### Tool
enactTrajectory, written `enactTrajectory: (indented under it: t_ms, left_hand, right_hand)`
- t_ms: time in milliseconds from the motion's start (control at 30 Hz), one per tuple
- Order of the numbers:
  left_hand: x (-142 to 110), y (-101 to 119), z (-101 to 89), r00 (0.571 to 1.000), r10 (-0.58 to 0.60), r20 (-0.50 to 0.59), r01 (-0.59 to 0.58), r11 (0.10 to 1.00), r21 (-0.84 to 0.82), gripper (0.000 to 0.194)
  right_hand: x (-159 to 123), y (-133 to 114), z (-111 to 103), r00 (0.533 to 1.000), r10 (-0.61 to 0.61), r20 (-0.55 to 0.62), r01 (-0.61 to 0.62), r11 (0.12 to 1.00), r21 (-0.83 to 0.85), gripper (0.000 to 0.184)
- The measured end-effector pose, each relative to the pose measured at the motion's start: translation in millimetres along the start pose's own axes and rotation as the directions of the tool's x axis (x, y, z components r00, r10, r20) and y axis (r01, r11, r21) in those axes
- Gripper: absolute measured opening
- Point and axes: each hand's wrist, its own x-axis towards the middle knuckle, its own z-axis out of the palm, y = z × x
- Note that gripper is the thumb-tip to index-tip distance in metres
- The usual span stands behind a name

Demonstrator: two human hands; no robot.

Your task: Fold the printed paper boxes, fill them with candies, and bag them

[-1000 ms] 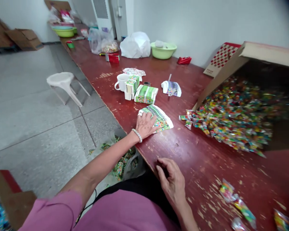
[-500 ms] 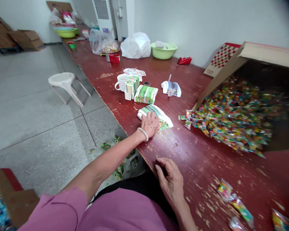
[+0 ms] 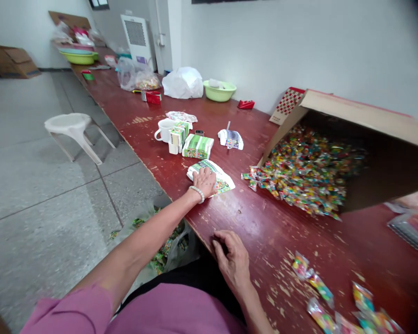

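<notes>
My left hand, with a pale bead bracelet at the wrist, rests on a fanned stack of white and green printed packets. Its fingers lie over the top sheets and partly cover them. At the table's front edge is my right hand, loosely curved, thumb and forefinger apart with nothing between them. Just beyond the stack sit a green banded bundle, an upright bundle and a white mug. Farther right lies a purple and white packet stack.
A tipped cardboard box spills many wrapped candies onto the red table. Several loose candies lie near right. A green basin stands by the wall. On the floor are a white stool and a bag of green-wrapped pieces.
The camera view has turned, so the scene sits farther left and more of the box and loose candies shows. Both hands keep about the same places on the table.
</notes>
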Motion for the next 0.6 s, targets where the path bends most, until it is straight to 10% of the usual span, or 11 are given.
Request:
enactTrajectory:
  t_ms: [167,300,433,533,600]
  left_hand:
    - [-9,6,-14.5,0.999,-0.041,-0.014,0.038,0.977,-0.211,0.016]
    - [-54,11,-20.8,0.996,0.023,0.089,0.022,0.884,-0.466,0.019]
    - [-110,13,-22.6,0.945,0.179,0.273,0.078,0.687,-0.722,0.031]
    - [-137,17,-22.5,0.749,0.449,0.487,0.454,0.187,-0.871,0.048]
    - [-146,22,-20.9,0.580,0.654,0.485,0.633,0.013,-0.774,0.061]
  right_hand:
    - [3,3,-8,0.963,0.269,-0.026,-0.249,0.920,0.302,0.021]
    - [13,5,-24,0.784,0.620,-0.014,-0.451,0.586,0.673,0.058]
    - [23,-14,-40,0.818,0.574,0.038,-0.365,0.466,0.806,0.039]
    - [23,-35,-46,0.846,0.501,0.180,-0.393,0.359,0.847,0.027]
    - [20,-46,-48,0.851,0.444,0.280,-0.436,0.301,0.848,0.027]
